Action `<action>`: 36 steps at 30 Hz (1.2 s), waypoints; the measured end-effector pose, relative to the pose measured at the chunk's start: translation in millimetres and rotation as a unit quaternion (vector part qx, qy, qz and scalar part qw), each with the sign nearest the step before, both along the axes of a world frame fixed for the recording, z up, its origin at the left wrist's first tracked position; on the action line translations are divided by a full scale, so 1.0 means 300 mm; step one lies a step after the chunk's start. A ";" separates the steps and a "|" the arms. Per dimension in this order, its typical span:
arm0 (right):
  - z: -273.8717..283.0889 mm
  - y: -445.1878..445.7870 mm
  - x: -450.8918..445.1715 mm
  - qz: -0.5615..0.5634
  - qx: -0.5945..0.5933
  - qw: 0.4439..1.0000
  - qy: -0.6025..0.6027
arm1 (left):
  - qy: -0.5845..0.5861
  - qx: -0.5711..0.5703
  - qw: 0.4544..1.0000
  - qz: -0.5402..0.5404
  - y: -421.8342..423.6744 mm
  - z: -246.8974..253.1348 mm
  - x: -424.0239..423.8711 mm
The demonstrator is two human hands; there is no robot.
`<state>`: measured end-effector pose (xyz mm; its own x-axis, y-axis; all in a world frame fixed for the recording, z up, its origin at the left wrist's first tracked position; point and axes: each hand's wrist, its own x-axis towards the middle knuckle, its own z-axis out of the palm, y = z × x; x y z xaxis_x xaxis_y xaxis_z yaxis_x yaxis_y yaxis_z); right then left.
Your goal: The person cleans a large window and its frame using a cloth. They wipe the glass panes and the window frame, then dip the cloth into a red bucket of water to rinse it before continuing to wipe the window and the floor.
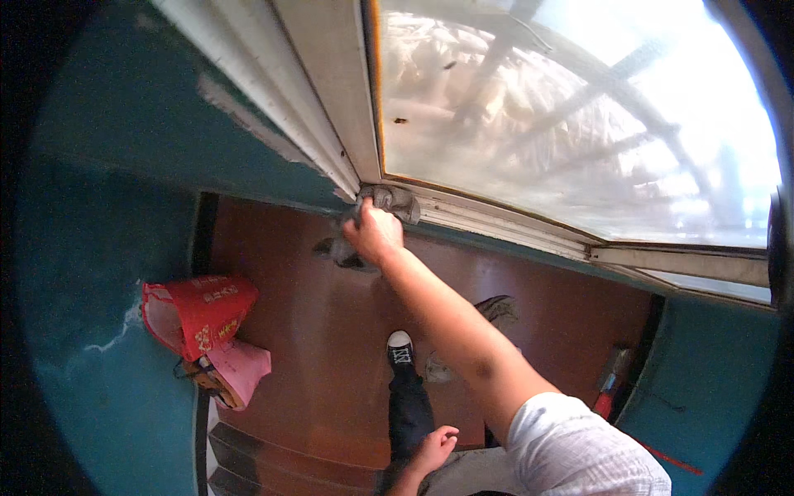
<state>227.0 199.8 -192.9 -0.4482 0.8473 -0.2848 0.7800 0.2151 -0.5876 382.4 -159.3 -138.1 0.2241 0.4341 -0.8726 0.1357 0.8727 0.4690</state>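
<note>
My right hand [376, 234] presses a grey cloth [397, 203] into the lower left corner of a white window frame [496, 221]. Part of the cloth hangs below the hand, somewhat blurred. Beside it rises the frame's left upright [322, 93], which meets the sill track at that corner. Above the track is a dirty glass pane [496, 124] with dark specks on it. Low in the picture, close to my body, my left hand [434, 449] hangs with loosely bent fingers and nothing visible in it.
A red bag [217, 310] and a pink cloth or bag [245, 375] are by the left teal wall [93, 248]. Steps [279, 462] descend at the bottom left. A red-handled tool [605, 397] leans near the right wall. Several pale items, partly hidden by my arm, lie on the reddish-brown floor [310, 372].
</note>
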 end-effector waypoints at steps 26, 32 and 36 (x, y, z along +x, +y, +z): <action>-0.051 0.058 0.302 0.038 -0.085 0.988 -0.124 | -0.039 0.068 0.994 0.077 -0.176 -0.183 0.094; 0.061 0.058 0.829 0.008 -0.056 0.960 -0.273 | 0.000 0.120 0.993 0.013 -0.105 -0.131 0.115; 0.076 0.082 1.159 -0.040 -0.014 0.944 -0.328 | -0.043 0.104 0.994 0.007 -0.239 -0.306 0.209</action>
